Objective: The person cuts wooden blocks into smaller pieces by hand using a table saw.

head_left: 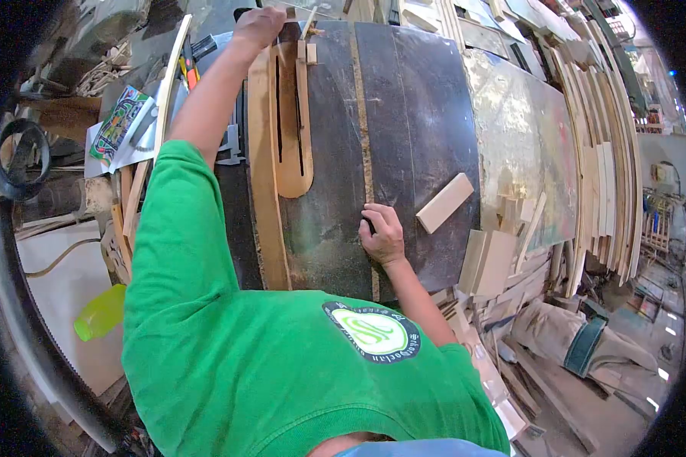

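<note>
My left hand point(259, 29) reaches to the far end of a dark worktable point(427, 99). Its fingers are curled near the end of a long wooden strip point(265, 175); what they grip there is hidden. Beside the strip lies a rounded wooden insert point(293, 179) with long dark slots, with narrow wood pieces point(302, 84) along its right side. Closer to me, my right hand point(383, 234) rests on the tabletop by a pale lengthwise groove, its fingers curled in. A dark spot shows under them, too small to name. Right of this hand lies a loose light wood block point(444, 202).
Wood offcuts point(489, 263) stand at the table's right edge, beside a worn, pale panel point(518, 137). Long boards point(606, 167) are stacked farther right. On the left are a colourful packet point(120, 126), a yellow-green bottle point(100, 312) and a large curved black machine part point(34, 335).
</note>
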Demonstrator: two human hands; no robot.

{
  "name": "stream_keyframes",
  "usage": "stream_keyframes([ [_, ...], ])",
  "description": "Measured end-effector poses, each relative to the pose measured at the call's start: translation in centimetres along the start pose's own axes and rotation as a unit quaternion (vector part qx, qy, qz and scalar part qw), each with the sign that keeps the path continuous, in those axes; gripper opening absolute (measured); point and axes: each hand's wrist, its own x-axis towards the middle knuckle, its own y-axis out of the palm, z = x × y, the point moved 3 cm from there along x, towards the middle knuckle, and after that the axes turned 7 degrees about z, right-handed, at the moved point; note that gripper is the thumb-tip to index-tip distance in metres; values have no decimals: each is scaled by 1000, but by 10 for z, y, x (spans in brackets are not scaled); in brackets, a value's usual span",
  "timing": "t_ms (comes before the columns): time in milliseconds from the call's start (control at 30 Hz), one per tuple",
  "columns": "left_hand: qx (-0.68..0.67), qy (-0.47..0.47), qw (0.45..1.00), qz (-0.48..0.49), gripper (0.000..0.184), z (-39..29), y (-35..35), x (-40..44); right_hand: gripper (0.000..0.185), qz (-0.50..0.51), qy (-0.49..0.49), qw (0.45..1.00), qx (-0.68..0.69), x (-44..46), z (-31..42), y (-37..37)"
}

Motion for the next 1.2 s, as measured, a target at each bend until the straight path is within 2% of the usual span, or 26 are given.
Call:
stream_keyframes([
  [33,5,-1,1000,-5,23,8,16,11,20,3,1,1000,0,0,-1,0],
  [100,-58,-87,992,71,60,12,2,10,20,-1,-3,1000,1,-1,-2,1],
  [133,-216,-46,965,-140,36,13,-15,-4,20,-3,0,1000,7,-1,-2,2],
  [167,-211,-43,966,-145,36,-7,-61,-33,20,-4,4,1000,14,-2,-4,3],
  [233,-300,129,913,-245,20,-54,-130,-91,22,4,24,998,57,-7,-11,5],
  [300,-422,145,885,-135,21,-95,-151,-141,26,17,40,994,97,-3,-21,-1],
  [333,-461,150,868,-105,23,-118,-166,-171,37,-27,166,911,377,3,-35,-5],
  [367,-497,155,850,-75,25,-139,-181,-199,52,-64,278,732,619,7,-43,-3],
  [400,-529,158,833,-49,27,-158,-191,-223,52,-59,275,730,623,17,-34,-23],
  [467,-557,158,815,-12,28,-184,-199,-258,84,54,284,574,766,27,0,-71],
  [500,-584,171,793,19,29,-197,-200,-272,84,52,290,568,769,19,-6,-77],
  [567,-612,182,768,53,30,-213,-205,-294,94,236,243,559,757,8,-12,-86],
  [600,-636,168,752,43,33,-216,-211,-302,85,294,200,465,811,0,-20,-82],
  [633,-660,153,735,31,38,-218,-215,-308,85,294,203,463,811,-15,-29,-75],
  [667,-703,135,694,80,47,-220,-212,-313,79,268,246,501,785,-27,-33,-73],
  [700,-704,131,693,79,47,-225,-211,-318,74,244,287,537,755,-35,-37,-72],
  [767,-755,96,644,82,47,-232,-202,-329,69,244,285,509,775,-41,-34,-73],
  [800,-755,91,645,80,47,-235,-199,-335,65,240,280,481,795,-41,-29,-75],
  [867,-801,63,588,94,47,-241,-190,-344,65,227,261,496,797,-40,-15,-80],
  [900,-800,58,590,91,47,-248,-184,-349,65,210,240,511,798,-38,-10,-81],
  [933,-866,0,490,94,44,-256,-174,-354,65,216,239,508,798,-37,-10,-79],
  [1000,-943,-130,290,99,37,-267,-173,-365,85,293,189,761,547,-30,-8,-80],
  [1033,-942,-136,292,92,37,-266,-159,-373,85,302,186,757,548,-31,-3,-80],
  [1100,-980,-114,152,58,39,-265,-129,-389,91,310,72,840,439,-30,26,-98],
  [1133,-968,-171,171,63,46,-267,-122,-398,93,320,69,838,435,-35,23,-95],
  [1200,-964,-194,173,53,48,-272,-130,-406,92,313,67,850,419,-43,25,-87],
])
